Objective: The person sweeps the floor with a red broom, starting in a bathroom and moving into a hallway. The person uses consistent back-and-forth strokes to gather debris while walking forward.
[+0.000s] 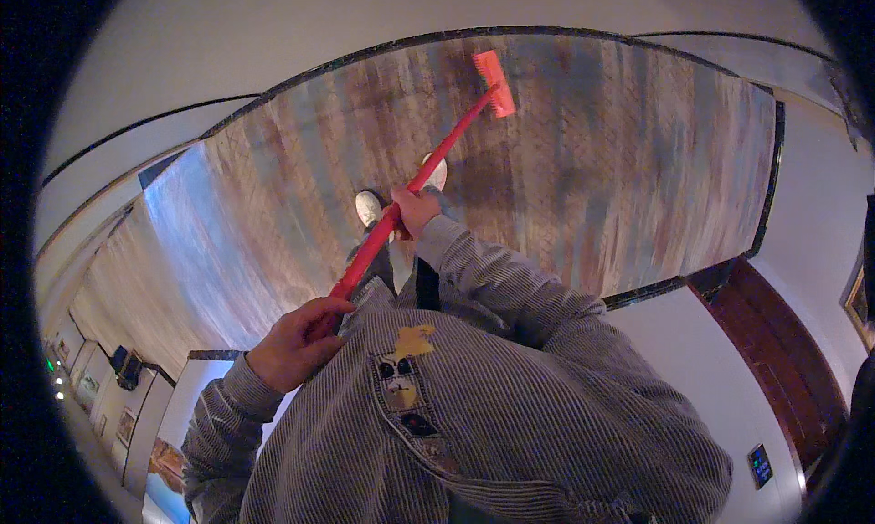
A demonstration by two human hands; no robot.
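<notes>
A red long-handled carpet rake slants across the view, from my waist up to the right. Its bright orange-red head has a comb-like toothed edge and rests on the streaked carpet. Near the top end of the handle, my left hand is wrapped around the pole. Further down, my right hand grips the shaft around its middle, just above my shoes. The handle's very end is hidden by my left hand.
My white shoes stand on the carpet. Dark skirting edges the pale wall ahead. To the right is a dark red-brown wooden door, with a wall panel near it. Bluish light falls across the carpet at left.
</notes>
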